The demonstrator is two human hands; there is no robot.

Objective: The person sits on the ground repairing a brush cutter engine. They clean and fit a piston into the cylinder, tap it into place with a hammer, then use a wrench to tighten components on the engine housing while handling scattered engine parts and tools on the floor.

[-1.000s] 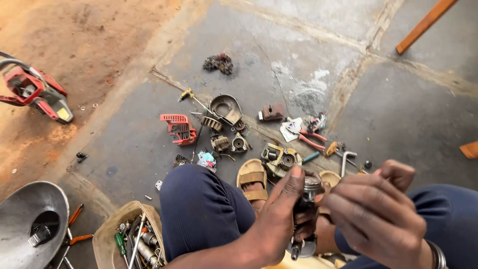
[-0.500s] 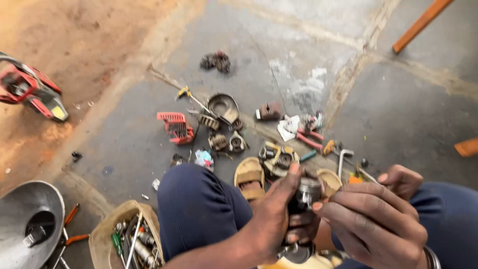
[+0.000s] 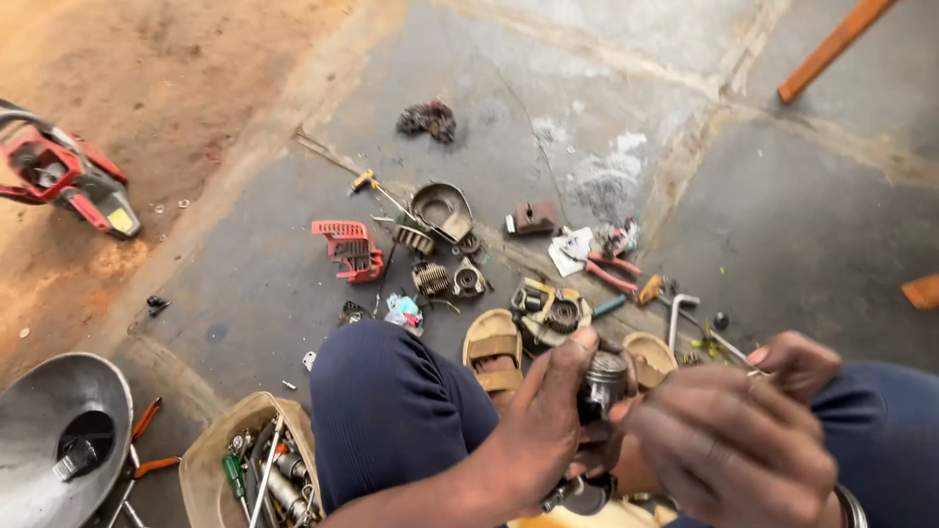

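Both my hands on a small engine piston, above a floor strewn with parts.

I see the concrete floor [image 3: 782, 225] widest, a grey metal basin [image 3: 59, 430] at lower left, a red chainsaw body [image 3: 64, 176] on the dirt, a tub of tools [image 3: 254, 469] by my knee, and a red plastic cover [image 3: 347, 249] among loose parts. My left hand [image 3: 543, 430] grips the grey piston [image 3: 602, 381] between my knees; my right hand [image 3: 734, 445] is closed just beside it, its grasp unclear.
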